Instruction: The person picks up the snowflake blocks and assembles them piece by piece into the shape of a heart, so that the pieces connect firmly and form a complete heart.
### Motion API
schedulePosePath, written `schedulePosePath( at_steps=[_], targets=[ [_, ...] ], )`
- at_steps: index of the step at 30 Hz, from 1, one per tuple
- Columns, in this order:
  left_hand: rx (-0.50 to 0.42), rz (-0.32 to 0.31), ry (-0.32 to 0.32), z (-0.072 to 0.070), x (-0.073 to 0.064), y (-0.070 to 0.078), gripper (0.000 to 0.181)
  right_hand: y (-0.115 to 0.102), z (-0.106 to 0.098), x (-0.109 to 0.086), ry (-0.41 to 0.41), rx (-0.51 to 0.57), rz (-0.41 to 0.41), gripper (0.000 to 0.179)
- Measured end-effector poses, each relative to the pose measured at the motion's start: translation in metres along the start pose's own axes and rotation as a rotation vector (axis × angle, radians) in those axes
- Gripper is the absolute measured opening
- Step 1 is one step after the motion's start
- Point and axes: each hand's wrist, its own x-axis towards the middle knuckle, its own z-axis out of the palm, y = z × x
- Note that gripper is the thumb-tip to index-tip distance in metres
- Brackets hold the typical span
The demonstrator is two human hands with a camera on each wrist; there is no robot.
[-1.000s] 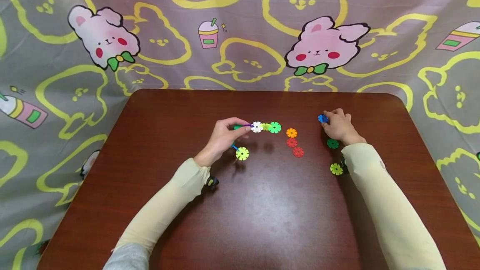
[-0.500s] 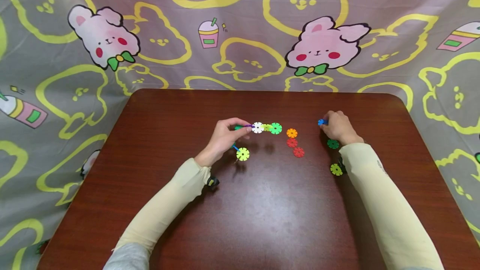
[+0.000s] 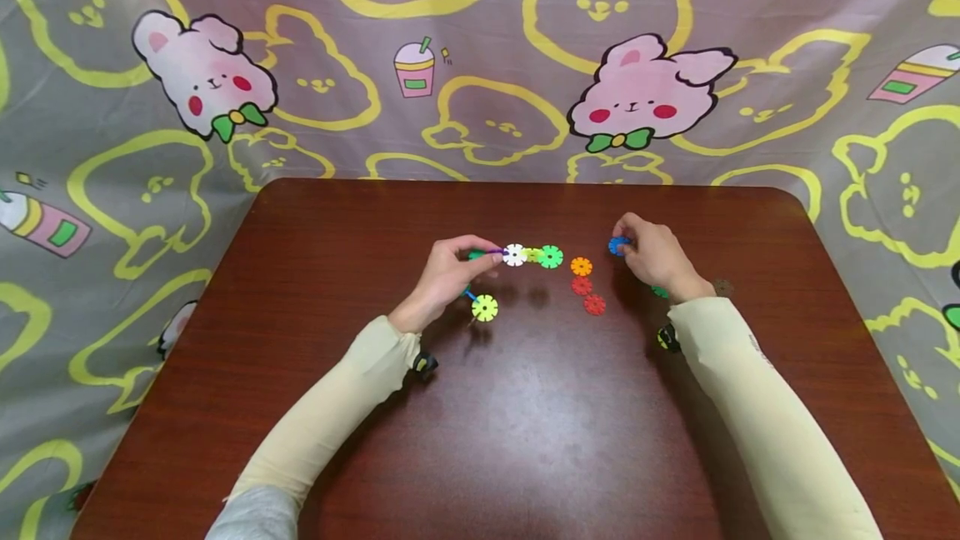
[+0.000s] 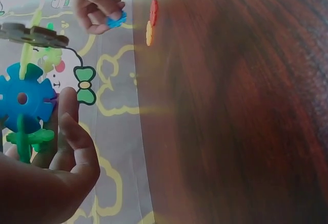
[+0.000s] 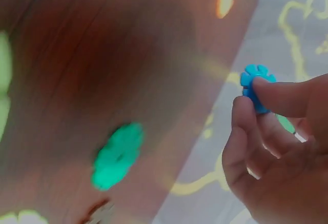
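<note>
My left hand [image 3: 446, 273] pinches a joined chain of slotted plastic snowflake discs above the table. A white disc [image 3: 514, 254], a yellow one seen edge-on and a bright green disc [image 3: 551, 257] extend to its right. A yellow-green disc [image 3: 484, 308] hangs at the chain's lower end. In the left wrist view, a blue disc [image 4: 36, 88] and a grey-brown disc [image 4: 36, 34] belong to this chain. My right hand [image 3: 656, 257] pinches a loose blue disc [image 5: 248, 83] between thumb and fingers, right of the chain; the fingers cover part of it.
On the brown table [image 3: 525, 440] lie an orange disc [image 3: 581, 267] and two red discs [image 3: 582, 285] between the hands. A dark green disc [image 5: 118, 157], a brown disc [image 3: 723, 287] and a yellow-green disc lie around the right forearm. A patterned cloth [image 3: 480, 48] hangs behind.
My right hand has turned the blue disc in its fingers and carried it left, toward the chain. The brown disc now shows behind the right wrist. My left hand stays nearly still.
</note>
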Motion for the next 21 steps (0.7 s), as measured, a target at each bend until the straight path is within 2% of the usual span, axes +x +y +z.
schedulePosePath(
  at_steps=[5,10,16,21],
  targets=[
    [0.001,0.000,0.004,-0.001,0.000,0.001,0.016,-0.025,0.005,-0.007,0.083,0.108,-0.045,0.014],
    [-0.011,0.010,0.010,-0.003,0.001,0.001,0.017,-0.043,0.006,-0.014,0.089,0.222,-0.080,0.016],
    [-0.024,0.010,0.012,-0.004,0.001,0.001,0.018,-0.056,0.006,-0.021,0.110,0.244,-0.179,0.015],
    [-0.053,0.007,0.009,-0.004,0.001,0.002,0.018,-0.063,0.007,-0.023,0.122,0.244,-0.206,0.016]
  ],
)
